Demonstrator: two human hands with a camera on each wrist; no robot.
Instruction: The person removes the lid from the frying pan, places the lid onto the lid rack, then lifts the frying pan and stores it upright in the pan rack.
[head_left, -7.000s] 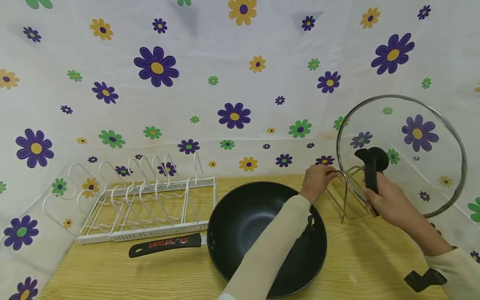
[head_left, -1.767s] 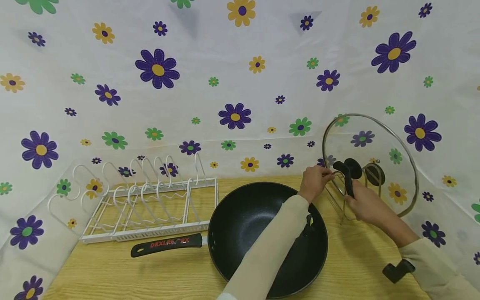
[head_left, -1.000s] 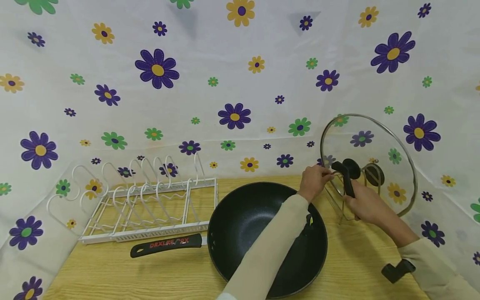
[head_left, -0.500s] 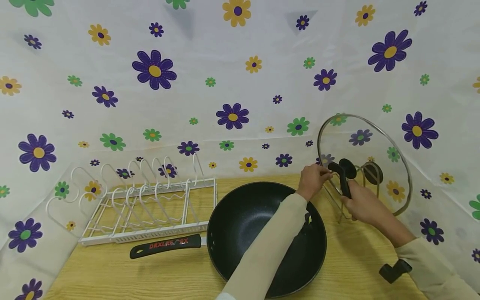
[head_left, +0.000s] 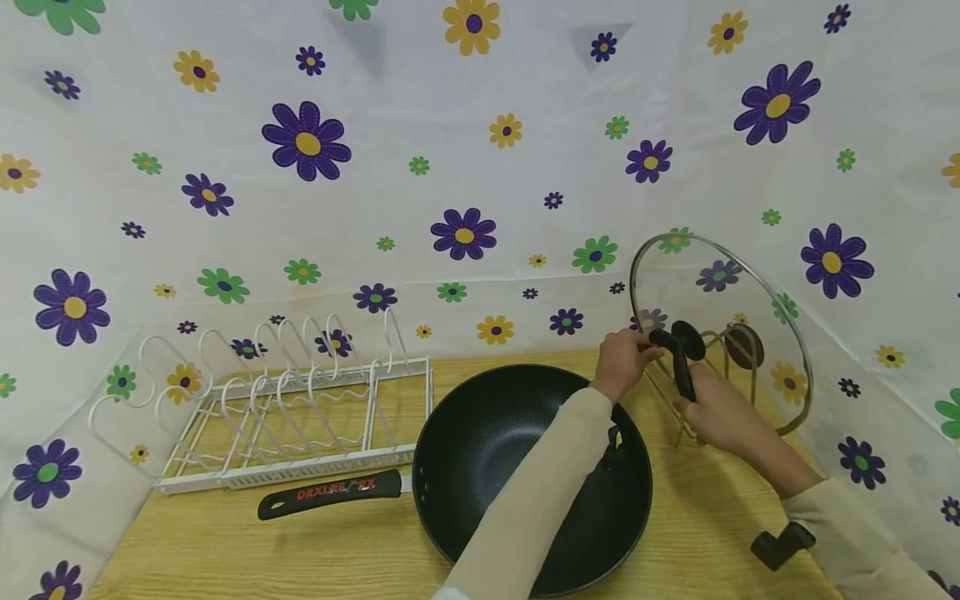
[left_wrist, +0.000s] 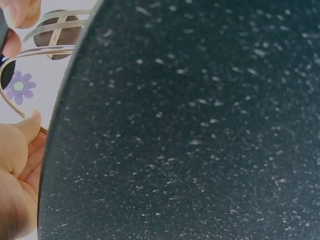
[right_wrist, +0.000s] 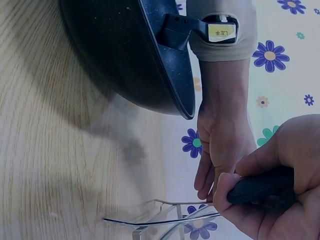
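My right hand grips the black handle of a large glass lid with a metal rim. The lid stands nearly upright, its lower part among the wires of a small gold-coloured wire rack at the right. My left hand reaches over the wok and pinches the rack's near wire loop. In the left wrist view the thumb lies on that wire. The black wok sits on the table between the forearms, partly hidden by the left sleeve.
A white wire dish rack with upright loops stands left of the wok. The wok's long handle points left in front of it. Behind the wooden table hangs a flowered sheet. A dark disc shows behind the lid.
Since the earliest frame the right hand has brought the lid left and down into the wire rack. In the last second lid and hand shift slightly left. The left hand keeps its hold.
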